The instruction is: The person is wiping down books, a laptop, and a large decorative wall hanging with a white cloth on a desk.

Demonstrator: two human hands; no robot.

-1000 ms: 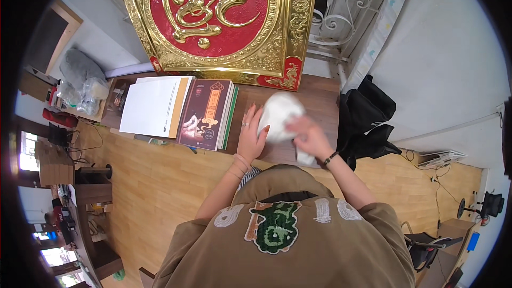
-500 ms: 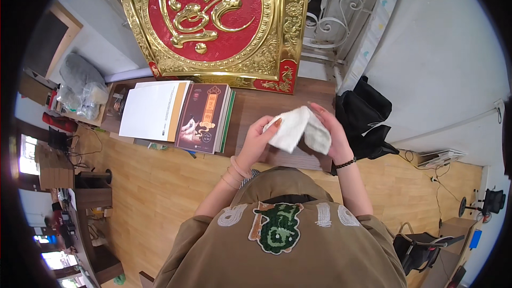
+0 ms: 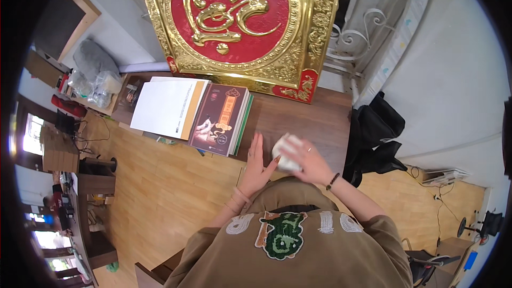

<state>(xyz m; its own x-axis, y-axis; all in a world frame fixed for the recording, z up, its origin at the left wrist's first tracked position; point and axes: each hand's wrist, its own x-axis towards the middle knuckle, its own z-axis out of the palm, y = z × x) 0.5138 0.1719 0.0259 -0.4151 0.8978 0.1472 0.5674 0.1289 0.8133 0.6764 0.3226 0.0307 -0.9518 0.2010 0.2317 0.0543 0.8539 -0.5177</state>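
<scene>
A folded white cloth (image 3: 280, 149) lies bunched against the brown wooden table (image 3: 322, 120), near its front edge. My right hand (image 3: 314, 165) covers the cloth from the right, its fingers laid over the top; part of the cloth is hidden under the palm. Just left of it, my left hand (image 3: 257, 169) has its fingers stretched out and holds nothing. Its thumb tip comes close to the cloth, and I cannot tell whether they touch. A stack of books (image 3: 217, 120) with a dark maroon cover on top sits beyond the left fingers.
A large red and gold framed plaque (image 3: 234, 69) leans at the back of the table. Left of the books lies a white sheet or folder (image 3: 166, 108), with plastic bags (image 3: 96, 85) farther left. Black bags or cloth (image 3: 376, 128) hang by the table's right end.
Both hands have lowered the cloth from the air to the tabletop. My left hand has let go of it; my right hand now lies over it. The view has shifted slightly.
</scene>
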